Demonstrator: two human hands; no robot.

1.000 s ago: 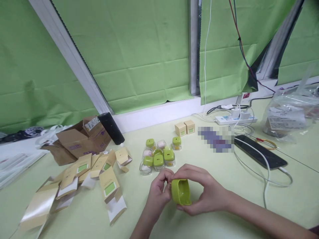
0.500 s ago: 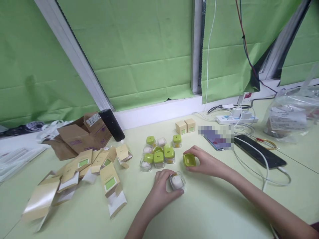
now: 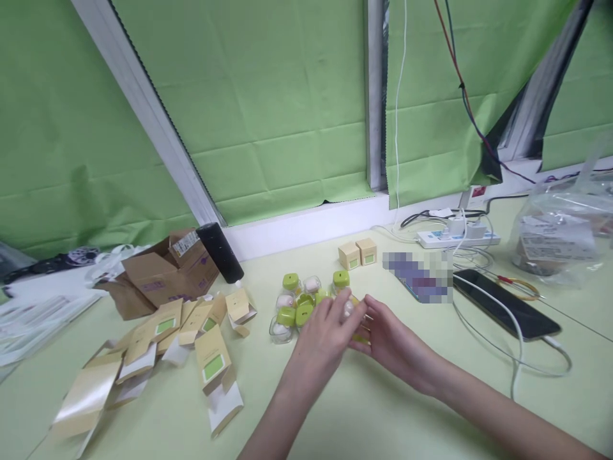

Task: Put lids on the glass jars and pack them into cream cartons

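Head cam, only view: looks fwd & down, tabletop [image 3: 373,415] close below, green blinds [image 3: 278,96] at back.

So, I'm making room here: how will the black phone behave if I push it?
The black phone lies flat, so it probably won't roll or tip. Its smooth, shiny face may feel slippery. The white cable attached at one end would likely drag along.

Clear container [image 3: 348,311] between left hand [image 3: 322,335] and right hand [image 3: 397,350] mostly covered; pixelated device [image 3: 417,278] beyond right hand unreadable.
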